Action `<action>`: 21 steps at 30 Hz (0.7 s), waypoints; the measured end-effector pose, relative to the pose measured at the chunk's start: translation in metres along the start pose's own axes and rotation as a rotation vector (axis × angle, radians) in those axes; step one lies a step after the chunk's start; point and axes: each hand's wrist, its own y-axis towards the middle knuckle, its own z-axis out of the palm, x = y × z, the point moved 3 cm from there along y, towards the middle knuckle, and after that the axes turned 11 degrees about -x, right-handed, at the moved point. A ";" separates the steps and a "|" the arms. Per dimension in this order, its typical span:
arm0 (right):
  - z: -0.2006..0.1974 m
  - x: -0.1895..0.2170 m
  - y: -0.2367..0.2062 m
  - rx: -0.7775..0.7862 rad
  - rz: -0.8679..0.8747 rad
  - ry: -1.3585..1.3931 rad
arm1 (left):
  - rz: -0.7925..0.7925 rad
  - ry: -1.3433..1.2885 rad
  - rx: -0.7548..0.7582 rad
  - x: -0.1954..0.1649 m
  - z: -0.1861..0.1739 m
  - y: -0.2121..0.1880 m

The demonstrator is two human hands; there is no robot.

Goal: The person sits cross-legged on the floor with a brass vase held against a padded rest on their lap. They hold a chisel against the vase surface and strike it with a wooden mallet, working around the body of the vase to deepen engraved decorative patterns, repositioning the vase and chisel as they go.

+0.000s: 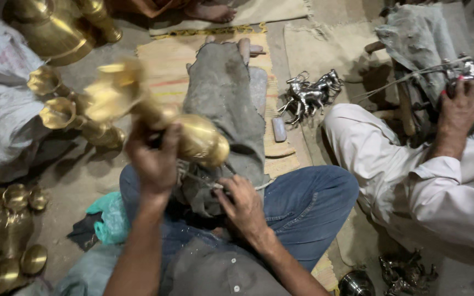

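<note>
My left hand [154,159] is closed around the neck of a shiny brass vessel [193,137], holding it raised and tilted over my lap, its flared end blurred at the upper left. My right hand [242,205] rests lower, fingers curled on a thin metal tool or wire that lies against the grey cloth [226,109] draped over my outstretched leg. I sit on the floor in blue jeans [308,203].
Several brass pots [56,33] and small brass cups [56,112] stand at the left. Silvery horse figurines [311,96] lie on a woven mat [163,60]. At the right a person in white [401,181] grips a metal piece [462,71]. Dark figurines [407,274] sit at bottom right.
</note>
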 end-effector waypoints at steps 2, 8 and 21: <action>0.001 -0.005 0.001 -0.004 -0.038 -0.028 | 0.028 -0.023 -0.067 -0.006 -0.027 -0.001; 0.018 -0.002 -0.001 0.045 -0.077 -0.117 | 0.202 0.525 -0.232 -0.007 -0.134 0.004; 0.038 -0.006 -0.008 -0.018 -0.184 -0.243 | -0.015 0.805 -0.521 0.051 -0.182 0.022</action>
